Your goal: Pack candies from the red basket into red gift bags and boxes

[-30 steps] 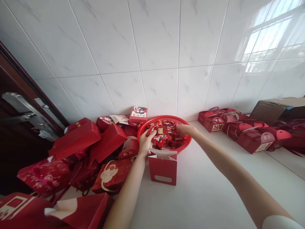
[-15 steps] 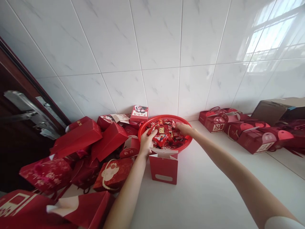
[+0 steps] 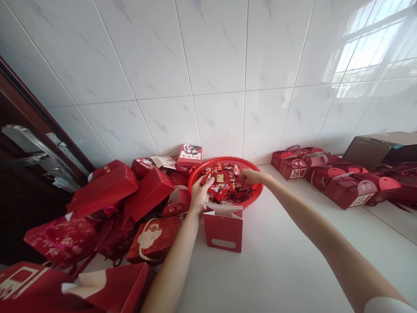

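While boxes [image 3: 154, 239] flank the basket [image 3: 257, 196], a carton [image 3: 223, 231] fronts it.

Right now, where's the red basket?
Head view, centre: the basket sits on the white counter by the tiled wall, just behind the upright open box.

A dark door [image 3: 29, 202] stands beside a tiled wall [image 3: 218, 61].

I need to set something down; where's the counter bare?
Between the open red box and the right-hand boxes, the counter is bare, partly beneath the right forearm. Crowded: the left box pile and the basket of wrapped packets.
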Demonstrator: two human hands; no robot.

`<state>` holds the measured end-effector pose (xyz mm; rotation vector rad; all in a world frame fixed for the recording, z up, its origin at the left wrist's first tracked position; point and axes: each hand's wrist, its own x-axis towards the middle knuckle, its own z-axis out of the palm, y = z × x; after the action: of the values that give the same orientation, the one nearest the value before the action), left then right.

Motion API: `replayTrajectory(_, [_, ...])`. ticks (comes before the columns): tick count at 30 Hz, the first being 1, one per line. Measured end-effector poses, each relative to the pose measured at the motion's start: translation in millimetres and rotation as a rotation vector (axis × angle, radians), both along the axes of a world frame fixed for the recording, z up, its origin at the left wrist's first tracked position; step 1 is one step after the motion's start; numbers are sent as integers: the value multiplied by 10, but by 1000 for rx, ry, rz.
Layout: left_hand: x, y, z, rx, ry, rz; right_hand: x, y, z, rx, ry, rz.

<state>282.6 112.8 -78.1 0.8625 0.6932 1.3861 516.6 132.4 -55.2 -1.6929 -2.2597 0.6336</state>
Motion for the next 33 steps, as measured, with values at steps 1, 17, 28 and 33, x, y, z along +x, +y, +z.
replayTrajectory(1, [1, -1, 3, -4, -2, 4, -21, -4, 14, -23, 13, 38])
replayTrajectory(17, [-1, -2, 18, -24, 1, 16, -9, -178, 276, -220, -60, 131])
replayTrajectory(28, [-1, -19, 30, -14, -14, 5, -71, -120, 105, -109, -154, 59])
replayTrajectory(33, [4, -15, 29, -9, -19, 21, 8, -111, 124, -22, -74, 31])
